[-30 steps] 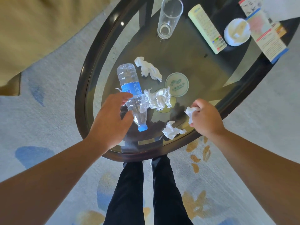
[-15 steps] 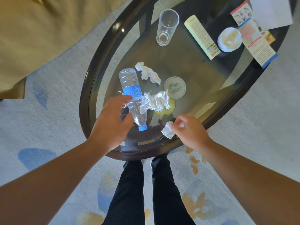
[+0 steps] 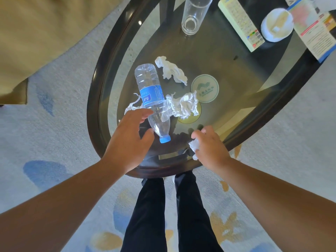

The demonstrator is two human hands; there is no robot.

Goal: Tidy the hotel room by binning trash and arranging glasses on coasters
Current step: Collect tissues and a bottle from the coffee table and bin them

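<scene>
A clear plastic bottle (image 3: 151, 91) with a blue label and blue cap lies on the glass table (image 3: 94, 106), cap toward me. My left hand (image 3: 129, 137) hovers at its neck, fingers and thumb spread on either side, not closed round it. My right hand (image 3: 211, 148) grips crumpled white tissue (image 3: 195, 145) at the table's near edge. More crumpled tissue lies beyond the bottle (image 3: 171, 70), beside it (image 3: 183, 106) and under its left side (image 3: 131, 106). A round green coaster (image 3: 204, 88) lies bare; a second coaster (image 3: 190, 119) is partly under tissue. An empty glass (image 3: 194, 15) stands at the far side.
A cream remote control (image 3: 241, 22), a white round dish (image 3: 276, 24) and brochures (image 3: 316, 28) sit at the table's far right. A beige upholstered piece (image 3: 45, 33) fills the top left. My legs in black trousers (image 3: 171, 215) stand on patterned carpet at the table's near rim.
My right hand moved left along the near edge and took up the loose tissue piece that lay there, adding it to the wad it held. My left hand stayed by the bottle.
</scene>
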